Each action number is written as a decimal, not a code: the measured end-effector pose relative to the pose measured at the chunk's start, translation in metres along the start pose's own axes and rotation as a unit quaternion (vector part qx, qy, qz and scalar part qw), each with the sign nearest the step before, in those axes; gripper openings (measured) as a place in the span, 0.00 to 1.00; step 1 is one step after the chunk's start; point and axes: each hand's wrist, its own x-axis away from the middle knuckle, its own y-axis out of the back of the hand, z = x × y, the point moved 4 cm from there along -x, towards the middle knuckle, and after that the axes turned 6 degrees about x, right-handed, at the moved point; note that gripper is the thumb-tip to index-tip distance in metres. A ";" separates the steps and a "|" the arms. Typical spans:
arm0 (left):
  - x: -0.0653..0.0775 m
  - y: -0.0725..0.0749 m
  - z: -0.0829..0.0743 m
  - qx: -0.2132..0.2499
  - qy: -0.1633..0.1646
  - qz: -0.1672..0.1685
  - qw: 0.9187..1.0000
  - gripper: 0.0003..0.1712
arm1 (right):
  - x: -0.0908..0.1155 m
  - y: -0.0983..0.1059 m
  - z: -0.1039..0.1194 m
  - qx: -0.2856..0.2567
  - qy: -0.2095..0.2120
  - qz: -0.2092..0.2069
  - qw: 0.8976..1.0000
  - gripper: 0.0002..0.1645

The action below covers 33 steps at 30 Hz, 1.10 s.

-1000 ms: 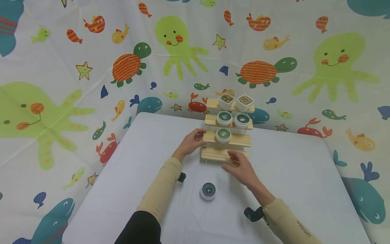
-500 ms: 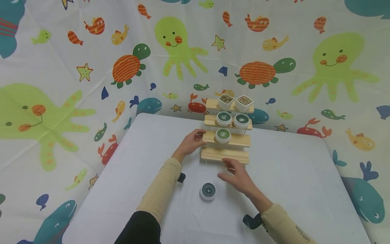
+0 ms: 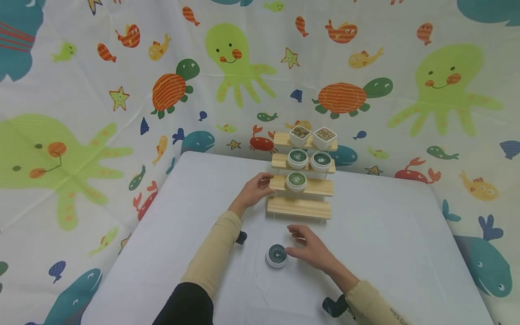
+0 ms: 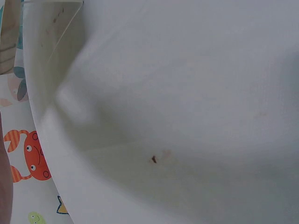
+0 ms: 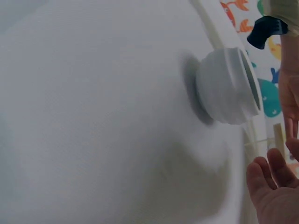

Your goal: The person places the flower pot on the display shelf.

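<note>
A stepped wooden display stand (image 3: pixel 298 207) rises at the far side of the table, and my left hand (image 3: pixel 253 192) holds the left end of one of its lower shelves, thumb in front and fingers behind. On that shelf sits a round white pot with a green top (image 3: pixel 296 180). My right hand (image 3: pixel 313 250) is nearest to a round white pot with a dark top (image 3: pixel 277 255) on the tabletop, its fingers loosely curved and holding nothing. In the right wrist view this white pot (image 5: pixel 226 86) stands above the right fingertips (image 5: pixel 258 179). Only a sliver of left hand shows in its own wrist view.
Two round pots with dark green tops (image 3: pixel 321 161) stand on the shelf above, and two square white pots of granules (image 3: pixel 324 137) on the top shelf. The lowest shelf is bare wood. A patterned cloth (image 3: pixel 252 67) hangs behind the white table (image 3: pixel 390 234).
My right hand has come down and toward me from the lowest shelf to the pot on the table. The left hand keeps its place at the stand.
</note>
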 end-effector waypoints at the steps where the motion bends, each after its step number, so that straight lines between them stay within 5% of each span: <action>1: 0.000 0.000 0.000 0.002 0.001 0.000 1.000 0.31 | 0.001 -0.002 -0.001 -0.002 0.005 0.007 1.000 0.39; 11: 0.001 0.000 0.000 0.013 0.000 0.002 1.000 0.31 | 0.008 -0.017 -0.007 0.021 0.025 0.049 0.998 0.42; 33: 0.001 0.001 0.001 0.024 0.002 0.001 1.000 0.30 | 0.007 -0.029 -0.012 0.044 0.063 0.058 0.995 0.41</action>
